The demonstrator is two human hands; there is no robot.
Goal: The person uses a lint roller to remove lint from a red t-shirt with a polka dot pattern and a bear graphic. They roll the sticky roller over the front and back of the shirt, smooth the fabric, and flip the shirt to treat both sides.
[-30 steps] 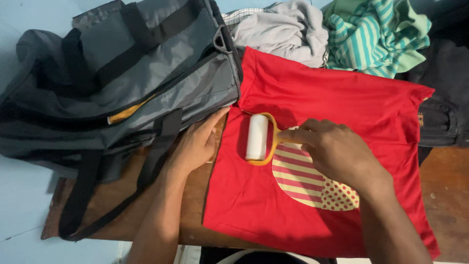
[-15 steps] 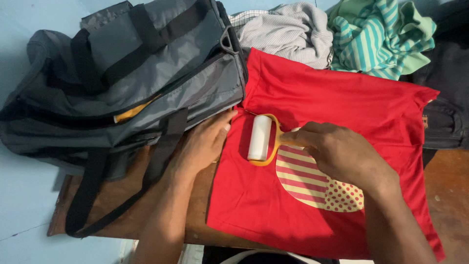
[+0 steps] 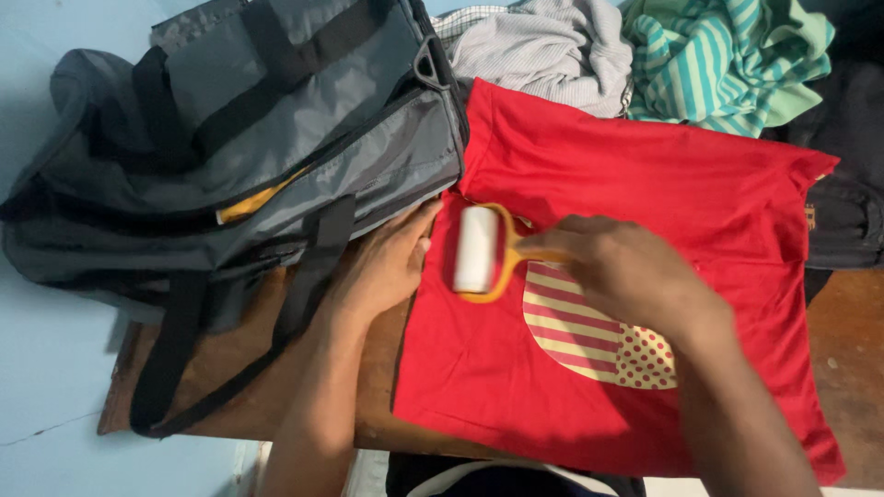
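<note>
**Lint roller on red shirt, both hands engaged**

Head view: A red shirt [image 3: 635,202] lies flat across the centre and right of the frame, on a brown wooden table [image 3: 847,368]. A striped and dotted cream print shows on the shirt below centre, partly covered by the right hand.

The right hand [image 3: 617,276], right of centre, is closed around the yellow handle of a lint roller [image 3: 479,250]. The roller's white drum lies upright in the frame, resting on the shirt close to the shirt's left edge. This part of the frame is slightly blurred.

The left hand [image 3: 382,262], just left of the roller, lies flat and open, fingers extended. Its fingertips press the left edge of the shirt, and its outer side lies against the grey duffel bag [image 3: 249,147]. It grips nothing.

The bag fills the upper left, with black straps trailing down over the table edge. Its right end touches the shirt.

Along the top edge, a grey striped garment [image 3: 552,51] sits beside a green striped garment [image 3: 718,60]. Dark clothing [image 3: 843,225] lies at the right edge.
</note>
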